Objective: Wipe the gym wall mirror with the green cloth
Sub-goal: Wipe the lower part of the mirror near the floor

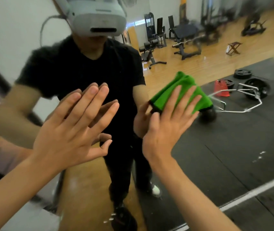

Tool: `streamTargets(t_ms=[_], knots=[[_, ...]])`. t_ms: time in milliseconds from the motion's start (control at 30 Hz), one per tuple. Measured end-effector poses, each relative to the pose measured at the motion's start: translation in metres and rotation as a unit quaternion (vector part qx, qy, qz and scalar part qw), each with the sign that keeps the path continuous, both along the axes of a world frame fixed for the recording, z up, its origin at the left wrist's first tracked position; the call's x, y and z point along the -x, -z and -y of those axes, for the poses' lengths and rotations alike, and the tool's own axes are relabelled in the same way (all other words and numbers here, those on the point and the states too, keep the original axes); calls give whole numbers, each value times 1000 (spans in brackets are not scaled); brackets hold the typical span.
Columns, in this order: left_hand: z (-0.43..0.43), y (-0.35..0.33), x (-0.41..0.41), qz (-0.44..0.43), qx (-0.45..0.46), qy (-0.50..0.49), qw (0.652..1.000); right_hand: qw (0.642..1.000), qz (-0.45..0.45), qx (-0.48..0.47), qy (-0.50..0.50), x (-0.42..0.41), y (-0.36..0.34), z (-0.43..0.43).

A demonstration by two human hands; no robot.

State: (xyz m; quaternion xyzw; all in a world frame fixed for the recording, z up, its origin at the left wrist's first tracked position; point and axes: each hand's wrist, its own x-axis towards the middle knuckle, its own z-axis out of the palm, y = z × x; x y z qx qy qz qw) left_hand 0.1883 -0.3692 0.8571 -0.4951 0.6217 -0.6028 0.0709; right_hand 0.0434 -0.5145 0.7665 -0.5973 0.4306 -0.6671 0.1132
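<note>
The wall mirror (233, 147) fills the view and reflects me and the gym behind. My right hand (168, 124) lies flat with spread straight fingers on a folded green cloth (181, 90), pressing it against the glass. The cloth has a dark edge along its lower side. My left hand (76, 125) is flat on the mirror to the left, fingers straight and together, fingertips meeting their reflection. Both forearms reach up from the bottom of the view.
The mirror reflects a person in black wearing a headset, weight machines and benches on a wooden floor, and weight plates, a metal bar frame and a red bag on black matting. The mirror's lower frame (249, 194) runs diagonally at the bottom right.
</note>
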Motion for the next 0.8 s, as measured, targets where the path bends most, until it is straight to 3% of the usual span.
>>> streamTargets(t_ms=[100, 200, 267, 333, 400, 433, 500, 567, 633, 700, 800], knots=[[0, -1, 0, 3, -3, 11, 1000, 960, -201, 170, -93, 3, 44, -22], [1, 1, 0, 7, 1, 18, 1000, 922, -286, 250, -75, 41, 70, 23], [2, 2, 0, 12, 8, 17, 1000, 961, -208, 181, -32, 60, 57, 53], [3, 1, 0, 12, 14, 15, 1000, 997, -54, 49, 24, 61, 16, 67], [4, 2, 2, 5, 12, 13, 1000, 996, 44, -51, 54, 39, -20, 53], [3, 2, 2, 1, 9, 13, 1000, 998, 34, -37, 50, 27, -28, 37], [2, 1, 1, 2, 1, 10, 1000, 991, -89, 92, -27, 8, -14, 2], [1, 0, 1, 4, -2, 11, 1000, 951, -221, 192, -96, 13, 21, -15], [1, 0, 1, 4, 7, 12, 1000, 922, -289, 237, -105, 38, 47, 6], [2, 1, 1, 8, 12, 12, 1000, 930, -281, 227, -72, 63, 58, 41], [3, 1, 1, 14, 8, 9, 1000, 992, -99, 79, -24, 82, 36, 75]])
